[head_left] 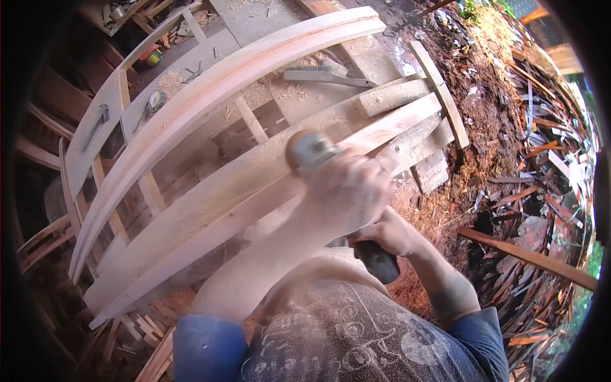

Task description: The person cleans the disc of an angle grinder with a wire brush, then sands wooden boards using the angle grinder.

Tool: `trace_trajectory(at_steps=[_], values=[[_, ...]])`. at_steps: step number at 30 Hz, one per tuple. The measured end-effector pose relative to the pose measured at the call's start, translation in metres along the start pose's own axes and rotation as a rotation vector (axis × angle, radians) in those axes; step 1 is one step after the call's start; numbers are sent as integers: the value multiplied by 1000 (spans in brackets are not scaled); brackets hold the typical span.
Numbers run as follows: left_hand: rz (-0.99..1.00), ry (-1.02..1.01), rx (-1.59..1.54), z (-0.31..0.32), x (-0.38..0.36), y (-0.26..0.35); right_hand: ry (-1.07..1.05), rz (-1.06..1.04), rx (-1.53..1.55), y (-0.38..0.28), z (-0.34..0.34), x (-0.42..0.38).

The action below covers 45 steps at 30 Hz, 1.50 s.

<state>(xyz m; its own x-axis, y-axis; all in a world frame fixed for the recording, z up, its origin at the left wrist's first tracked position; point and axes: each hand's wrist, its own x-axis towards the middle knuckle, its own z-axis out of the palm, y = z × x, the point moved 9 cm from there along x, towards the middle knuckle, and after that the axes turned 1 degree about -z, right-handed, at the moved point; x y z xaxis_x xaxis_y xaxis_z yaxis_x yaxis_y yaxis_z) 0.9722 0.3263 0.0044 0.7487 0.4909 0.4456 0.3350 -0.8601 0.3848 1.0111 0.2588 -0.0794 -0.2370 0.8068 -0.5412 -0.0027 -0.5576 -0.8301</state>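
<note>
An angle grinder [379,262] slants across in front of my body, its round disc [294,150] against or just over a long curved wooden beam [210,184]. My left hand [350,191], slightly blurred, is closed around the front of the tool behind the disc. Farther back, my right hand [389,232] grips the tool's body, with the dark rear end showing below it. The switch and most of the casing are hidden by my hands. Dust hazes the beam's lower side.
Another curved beam [223,73] lies beyond, across a plank workbench [254,16]. On the bench are a wire brush [328,77], a tape measure [156,100], and a hammer [97,124]. A wooden strip [439,95] crosses the beam's far end. Wood scraps [541,191] cover the ground at right.
</note>
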Motion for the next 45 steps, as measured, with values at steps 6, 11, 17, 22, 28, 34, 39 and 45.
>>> trace_trajectory(at_steps=[6, 11, 17, 22, 28, 34, 39, 45], values=[[-281, -61, 97, -87, -108, -21, -281, 0, -351, -4, 122, 18], [-339, -66, 152, -96, -128, -17, -339, -82, -414, 10, 134, 21], [-37, -128, -21, 2, -33, 23, -48, 2, -122, 23, 19, -22], [216, -80, -50, 66, 68, 59, 317, 76, 197, 44, -99, -50], [345, -240, -40, 149, 176, 87, 471, 165, 295, 44, -210, -69], [364, -208, -113, 161, 219, 91, 557, 120, 352, 35, -250, -71], [247, -266, -19, 132, 153, 73, 388, 205, 284, 38, -182, -58], [107, -112, 64, 35, 25, 37, 121, 23, -9, 21, -42, -26]])
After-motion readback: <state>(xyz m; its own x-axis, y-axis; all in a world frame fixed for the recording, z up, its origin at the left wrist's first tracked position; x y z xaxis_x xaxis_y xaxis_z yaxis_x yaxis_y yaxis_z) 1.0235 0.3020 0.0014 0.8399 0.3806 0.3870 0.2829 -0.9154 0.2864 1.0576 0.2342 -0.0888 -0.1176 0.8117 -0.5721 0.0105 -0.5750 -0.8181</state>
